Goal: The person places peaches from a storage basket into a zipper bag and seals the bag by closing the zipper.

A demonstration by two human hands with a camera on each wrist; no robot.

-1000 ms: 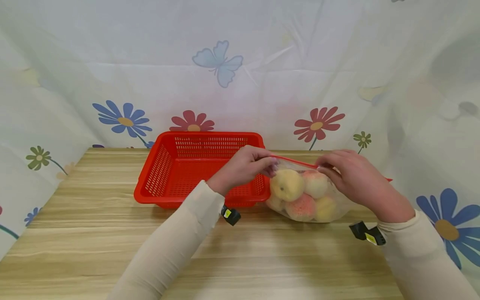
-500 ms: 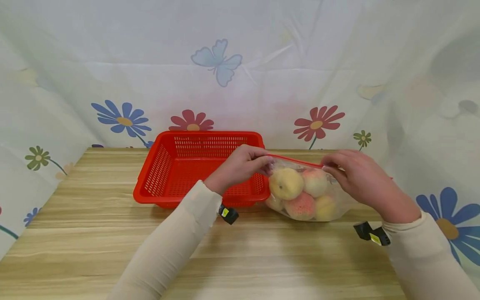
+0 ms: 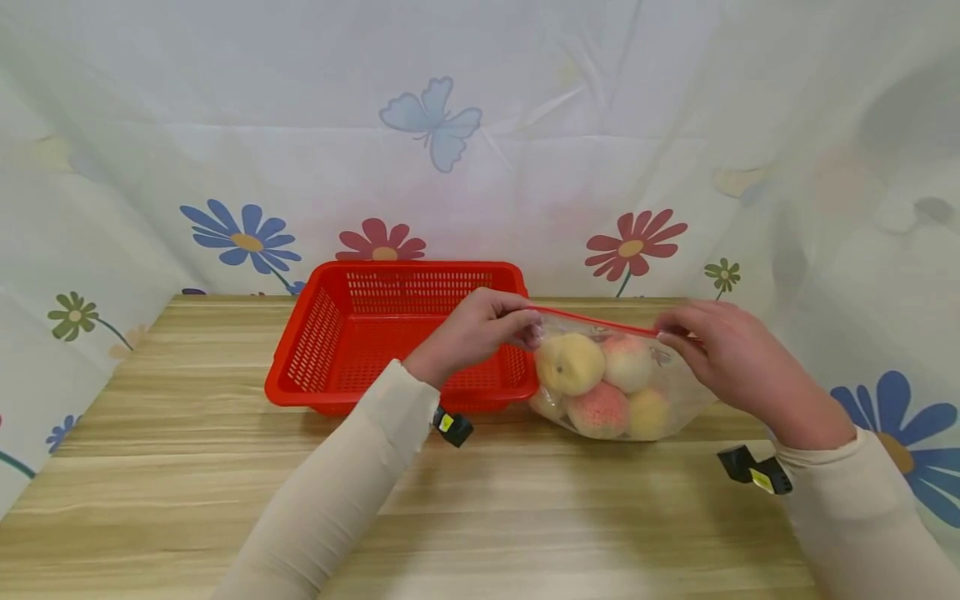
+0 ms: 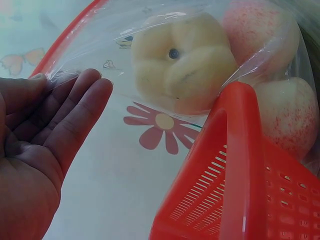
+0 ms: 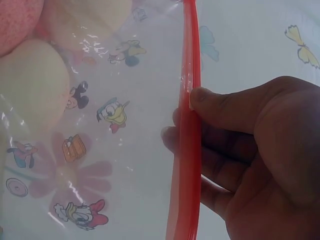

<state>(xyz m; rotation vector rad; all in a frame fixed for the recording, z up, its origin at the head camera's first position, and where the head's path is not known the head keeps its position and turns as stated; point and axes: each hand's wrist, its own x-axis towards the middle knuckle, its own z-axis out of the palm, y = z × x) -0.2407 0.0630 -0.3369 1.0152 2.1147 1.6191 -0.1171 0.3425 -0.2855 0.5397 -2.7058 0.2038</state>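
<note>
A clear zip bag (image 3: pixel 678 400) with a red zip strip and cartoon prints stands on the table, filled with several peaches (image 3: pixel 597 410), some yellowish, some pink-speckled. My left hand (image 3: pixel 483 329) pinches the bag's top left corner between thumb and fingers, in front of the basket's right side. With thumb and fingers on the red strip (image 5: pixel 190 150), my right hand (image 3: pixel 727 358) pinches the bag's top edge further right. In the left wrist view, a pale peach (image 4: pixel 182 62) shows through the plastic beside the left hand.
A red perforated plastic basket (image 3: pixel 296 292) stands at the bag's left, its rim close against it. Both are on a wood-grain table (image 3: pixel 525 517). Behind hangs a white cloth (image 3: pixel 525 192) printed with flowers and a butterfly.
My right hand has slid rightward along the red strip, away from the left hand. The left hand still pinches the corner, shifted slightly left in view.
</note>
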